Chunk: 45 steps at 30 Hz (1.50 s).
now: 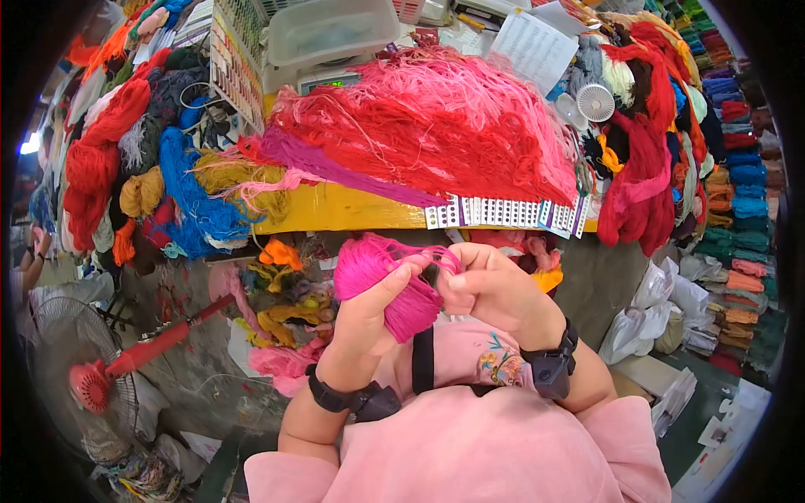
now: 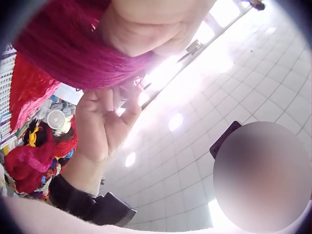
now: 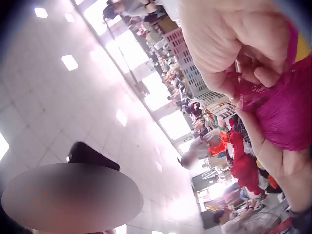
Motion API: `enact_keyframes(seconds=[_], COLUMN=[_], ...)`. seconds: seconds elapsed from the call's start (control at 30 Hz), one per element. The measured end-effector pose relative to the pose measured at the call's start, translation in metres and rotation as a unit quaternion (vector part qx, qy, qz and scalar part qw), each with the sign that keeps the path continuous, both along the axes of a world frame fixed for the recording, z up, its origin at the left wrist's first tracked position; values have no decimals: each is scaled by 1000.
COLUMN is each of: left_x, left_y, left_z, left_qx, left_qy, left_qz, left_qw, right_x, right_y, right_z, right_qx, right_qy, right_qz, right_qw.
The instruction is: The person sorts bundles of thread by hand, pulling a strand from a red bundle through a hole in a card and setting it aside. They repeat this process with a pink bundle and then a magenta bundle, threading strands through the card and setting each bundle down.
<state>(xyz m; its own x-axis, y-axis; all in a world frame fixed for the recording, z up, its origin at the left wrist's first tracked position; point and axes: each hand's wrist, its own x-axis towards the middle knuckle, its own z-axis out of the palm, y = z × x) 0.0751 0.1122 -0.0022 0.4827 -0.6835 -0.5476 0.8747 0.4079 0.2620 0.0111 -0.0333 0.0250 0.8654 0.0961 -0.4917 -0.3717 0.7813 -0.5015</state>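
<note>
A bundle of magenta yarn [image 1: 415,308] is held up in front of the chest. My left hand [image 1: 369,312] grips it from below, with the thumb lying across its front. Loops of the same yarn stretch from the bundle's top to my right hand [image 1: 503,289], whose thumb and fingers pinch them. In the right wrist view, the right hand [image 3: 234,41] has curled fingers at the yarn [image 3: 285,114]. The left wrist view shows yarn [image 2: 92,66] wrapped thickly beside the left hand [image 2: 151,24]; part of the right hand's fingertips is hidden behind it.
Ahead, a yellow-edged table [image 1: 335,216] carries a heap of red and pink yarn [image 1: 436,126], a purple hank [image 1: 352,172] and a row of punched cards [image 1: 503,213]. Skeins hang at both sides. A standing fan [image 1: 88,381] is at lower left; a small white fan [image 1: 595,102] sits back right.
</note>
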Motion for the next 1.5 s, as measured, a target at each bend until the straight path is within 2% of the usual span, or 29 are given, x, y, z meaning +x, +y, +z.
enact_keyframes(seconds=[0.07, 0.17, 0.23, 0.27, 0.33, 0.37, 0.47, 0.53, 0.57, 0.63, 0.67, 0.73, 0.77, 0.83, 0.87, 1.0, 1.07, 1.13, 1.17, 1.2, 1.23, 1.27, 1.37, 1.43, 1.47, 1.5], left_x=[1, 1, 2, 2, 3, 3, 4, 4, 4, 3, 3, 4, 4, 3, 3, 2, 2, 1, 1, 0, -1, -2, -3, -3, -4, -4], left_y=[2, -2, -4, -5, -5, -5, -7, -8, -8, -9, -9, -11, -11, -14, -14, -12, -10, -10, -10, -9, -7, -6, -7, -8, -8, -8], left_z=[3, 3, 4, 4, 4, 4, 2, 1, 1, -3, -4, -3, -2, 0, 0, -5, -8, -8, -8, -10, -13, -15, -18, -13, -11, -11], left_qx=[-29, -20, -25, -29, -14, 2, 3, -4, -13, -28, -43, -67, -90, -49, -10, -6, -40, -61, -82, -82, -141, -199, -214, -196, -177, -176], left_qy=[50, 35, 50, 65, 55, 44, 46, 50, 54, 58, 63, 68, 72, 57, 39, 14, -2, 14, 29, 30, 28, 26, -24, -26, -27, -26], left_qz=[-33, -19, -23, -27, -24, -20, -17, -23, -27, -31, -35, -43, -49, -53, -55, -60, -71, -62, -53, -54, -32, -11, -19, -17, -14, -15], left_qw=[998, 999, 998, 997, 998, 999, 999, 998, 998, 997, 996, 995, 992, 996, 998, 998, 997, 996, 995, 995, 989, 980, 976, 980, 984, 984], right_x=[-2, 2, 4, 4, 4, 3, 0, -4, -4, -2, -1, 3, 3, 2, 2, 2, -1, -5, -5, -5, -5, -4, 0, 6, 10, 12], right_y=[-1, -2, 1, 2, 2, 2, -2, -6, -8, -13, -11, -3, -1, 3, 3, 1, -3, -10, -11, -12, -12, -11, -6, 0, 5, 12], right_z=[0, 9, 13, 13, 14, 13, 9, 3, 2, 1, 4, 15, 12, 2, 1, 3, 2, -5, -3, 1, 3, 2, 2, 8, 8, 6], right_qx=[19, 20, -121, -121, -242, -242, -234, -161, -161, 8, 8, -165, -165, -322, -321, -281, -259, -121, -122, -54, 13, 13, -39, -131, -130, -193], right_qy=[-24, 21, 68, 69, 46, 47, 61, 28, 28, 35, 35, 66, 67, 6, 6, 37, 44, 20, 20, 16, 12, 13, 47, 82, 83, 69], right_qz=[25, 7, 15, 13, 61, 61, 51, 3, 3, -18, -19, -9, -10, 57, 57, 50, 38, 11, 11, 6, -1, -3, -17, -17, -17, -24], right_qw=[999, 1000, 990, 990, 967, 967, 969, 987, 987, 999, 999, 984, 984, 945, 945, 958, 964, 992, 992, 998, 1000, 1000, 998, 988, 988, 978])
